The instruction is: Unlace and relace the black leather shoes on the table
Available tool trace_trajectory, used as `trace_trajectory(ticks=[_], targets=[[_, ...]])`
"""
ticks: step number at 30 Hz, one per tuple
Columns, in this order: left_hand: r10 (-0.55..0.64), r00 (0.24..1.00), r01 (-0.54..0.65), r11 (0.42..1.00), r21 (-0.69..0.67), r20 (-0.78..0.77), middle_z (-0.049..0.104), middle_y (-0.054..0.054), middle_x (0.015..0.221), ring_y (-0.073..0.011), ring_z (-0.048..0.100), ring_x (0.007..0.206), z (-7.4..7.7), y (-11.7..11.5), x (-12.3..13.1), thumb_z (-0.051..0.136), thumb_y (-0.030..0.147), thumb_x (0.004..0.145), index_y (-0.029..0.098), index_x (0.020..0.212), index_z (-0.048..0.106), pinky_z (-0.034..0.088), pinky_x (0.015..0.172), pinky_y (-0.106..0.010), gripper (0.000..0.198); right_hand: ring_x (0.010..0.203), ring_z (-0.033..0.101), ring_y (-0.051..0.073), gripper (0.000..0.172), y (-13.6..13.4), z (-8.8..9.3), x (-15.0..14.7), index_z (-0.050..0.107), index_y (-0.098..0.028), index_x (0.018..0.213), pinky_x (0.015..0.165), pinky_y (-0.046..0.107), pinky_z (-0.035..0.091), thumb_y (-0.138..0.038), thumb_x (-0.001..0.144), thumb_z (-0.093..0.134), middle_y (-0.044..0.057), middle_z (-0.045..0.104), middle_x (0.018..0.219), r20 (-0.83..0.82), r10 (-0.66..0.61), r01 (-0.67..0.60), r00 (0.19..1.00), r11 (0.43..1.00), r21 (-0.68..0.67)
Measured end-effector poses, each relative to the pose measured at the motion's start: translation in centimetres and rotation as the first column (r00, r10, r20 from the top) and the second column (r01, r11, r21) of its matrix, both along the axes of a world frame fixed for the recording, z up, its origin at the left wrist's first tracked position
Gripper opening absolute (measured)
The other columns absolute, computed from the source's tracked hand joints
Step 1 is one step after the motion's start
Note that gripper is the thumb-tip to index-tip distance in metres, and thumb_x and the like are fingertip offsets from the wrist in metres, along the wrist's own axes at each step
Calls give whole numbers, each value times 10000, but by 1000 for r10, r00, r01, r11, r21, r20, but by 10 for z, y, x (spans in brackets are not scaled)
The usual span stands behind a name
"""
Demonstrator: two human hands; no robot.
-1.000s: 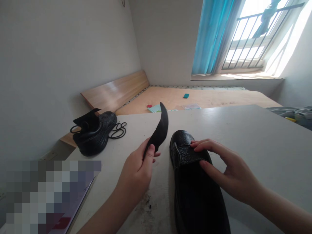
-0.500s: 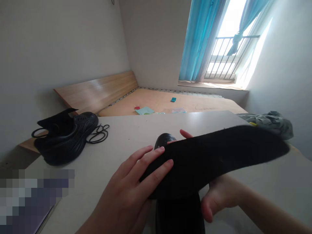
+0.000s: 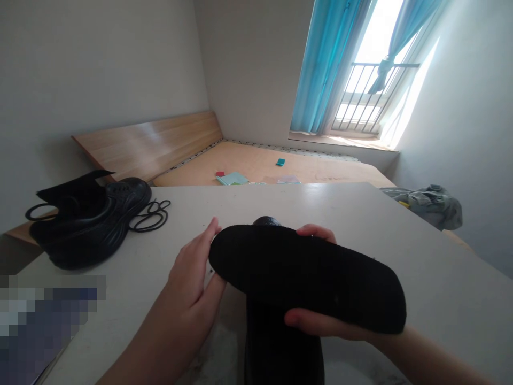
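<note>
A black shoe insole [image 3: 308, 272] lies flat across both hands above the table, its broad face turned up toward me. My right hand [image 3: 320, 321] grips it from below, thumb along the near edge and fingertips over the far edge. At the insole's left end, my left hand [image 3: 196, 278] holds the rounded tip between its thumb and straight fingers. Beneath the insole stands a black shoe [image 3: 284, 353]; only its toe and its near, open part show, and the middle is hidden.
Another black shoe [image 3: 88, 230] with its tongue pulled up stands at the table's left, its loose laces [image 3: 152, 216] beside it. A pixelated patch covers the lower left corner. Beyond the white table [image 3: 192, 206] are a bed [image 3: 248, 155] with small packets and crumpled grey-green cloth [image 3: 436, 206].
The insole has swung round and drawn in from the right, now lying flatter. My left hand has shifted from its top face to its left tip; my right fingertips now wrap its far edge.
</note>
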State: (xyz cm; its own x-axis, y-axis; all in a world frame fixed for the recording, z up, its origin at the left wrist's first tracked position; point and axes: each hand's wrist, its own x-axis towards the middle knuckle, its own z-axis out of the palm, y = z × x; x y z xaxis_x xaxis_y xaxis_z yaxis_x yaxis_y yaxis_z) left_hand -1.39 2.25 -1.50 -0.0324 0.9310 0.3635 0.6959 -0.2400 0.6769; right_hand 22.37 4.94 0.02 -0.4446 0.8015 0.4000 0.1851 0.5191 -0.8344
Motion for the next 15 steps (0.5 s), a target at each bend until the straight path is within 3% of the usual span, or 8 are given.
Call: trace_trajectory(ticks=[3,6,11,15], targets=[[-53,921,137,971,-196,385,593,-82,1347,-272,525,1263,8,0,3,368,341,936,223,1272,593,456,1038,-454,421,1065,625,220,798,-5,-7,-5,309,-364,1236,877,348,571,-246,640,827,35,540,1207,-32,-45,46,998,999,9],[-112,813,269,942,-200,571,701,-69,1151,-235,648,1057,17,-3,5,303,290,935,210,1060,698,527,943,-403,422,1068,619,235,796,-5,-12,-5,300,-364,1235,888,373,560,-276,643,825,44,533,1201,3,-91,91,996,995,27],[-67,912,159,967,-198,405,730,-16,862,-198,664,827,20,-3,6,574,392,856,218,848,700,543,832,-332,215,998,635,214,763,-3,-11,-3,312,-351,1216,822,331,574,-287,652,821,33,556,1151,24,-82,80,996,995,66],[-80,919,154,974,-165,387,688,5,693,-165,651,704,23,-3,6,519,382,887,216,670,663,549,684,-265,308,1085,608,234,726,-8,-5,-4,330,-334,1188,899,349,551,-304,653,819,48,548,1221,12,-108,105,994,984,144]])
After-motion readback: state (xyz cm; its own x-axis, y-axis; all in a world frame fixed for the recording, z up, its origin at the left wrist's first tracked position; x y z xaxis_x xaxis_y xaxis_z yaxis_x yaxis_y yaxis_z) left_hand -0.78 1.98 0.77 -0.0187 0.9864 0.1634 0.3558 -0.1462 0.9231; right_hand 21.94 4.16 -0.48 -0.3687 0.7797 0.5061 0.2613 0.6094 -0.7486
